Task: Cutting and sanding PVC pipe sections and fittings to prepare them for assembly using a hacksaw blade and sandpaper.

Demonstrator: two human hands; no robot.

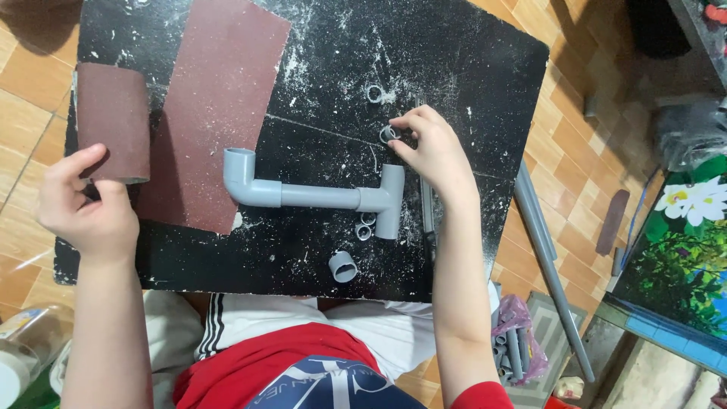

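A black board (454, 45) dusted with white shavings rests on the person's lap over an orange tiled floor (575, 151). At far left the left hand (83, 204) pinches the near edge of a rolled reddish-brown sandpaper (112, 121), beside a flat sandpaper sheet (216, 106). In the middle lies a grey pipe assembly (318, 195) with elbow and tee. To the right, the right hand (432, 148) pinches a small grey ring (388, 135) between its fingertips, just far of the tee

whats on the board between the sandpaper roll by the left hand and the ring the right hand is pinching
In the head view, the flat sandpaper sheet lies between the sandpaper roll and the ring, then bare dusty board.
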